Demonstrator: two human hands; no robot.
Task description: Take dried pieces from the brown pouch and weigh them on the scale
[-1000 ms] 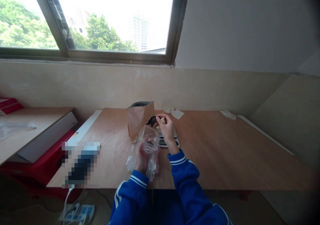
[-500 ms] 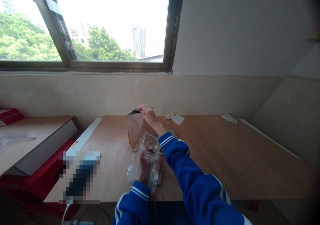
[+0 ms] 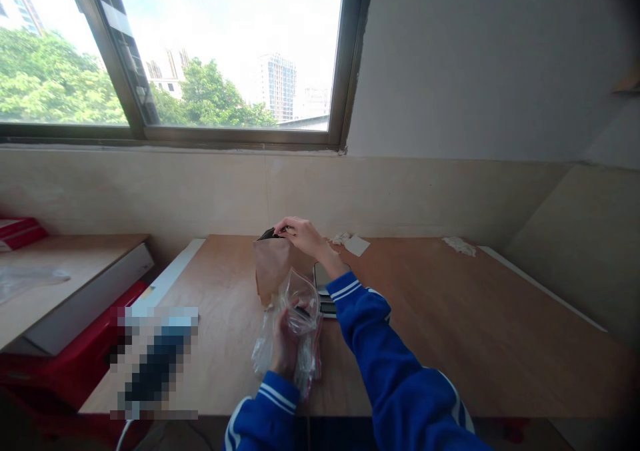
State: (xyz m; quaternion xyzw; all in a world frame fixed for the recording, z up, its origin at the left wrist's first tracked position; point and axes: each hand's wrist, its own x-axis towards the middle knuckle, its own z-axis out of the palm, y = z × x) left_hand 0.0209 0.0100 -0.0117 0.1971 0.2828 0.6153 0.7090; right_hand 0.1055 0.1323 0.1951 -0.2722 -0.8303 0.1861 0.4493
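Observation:
My left hand (image 3: 286,344) is closed around a clear plastic bag (image 3: 303,291), whose mouth stands open toward the top. A small dark thing (image 3: 303,311) shows at the fingers through the plastic; its kind is unclear. More clear bags (image 3: 307,364) with reddish edges lie beneath this hand on the table. At the top of an upright brown paper bag (image 3: 273,271), my right hand (image 3: 300,232) pinches a small dark piece that I cannot make out. Black contents (image 3: 270,233) stick out of the paper bag's mouth.
Partly behind my right forearm lies a flat grey-and-black object (image 3: 327,307). White paper (image 3: 357,245) and crumpled scraps (image 3: 459,246) lie along the table's back edge. A blurred-out dark object (image 3: 160,357) with a white cable is at the left. A red box (image 3: 20,233) sits on the side table.
My right hand has drawn slightly up and right from the paper bag's mouth, and a small dark piece now shows at its fingertips. The left hand stays nearly in place. The view has tilted slightly.

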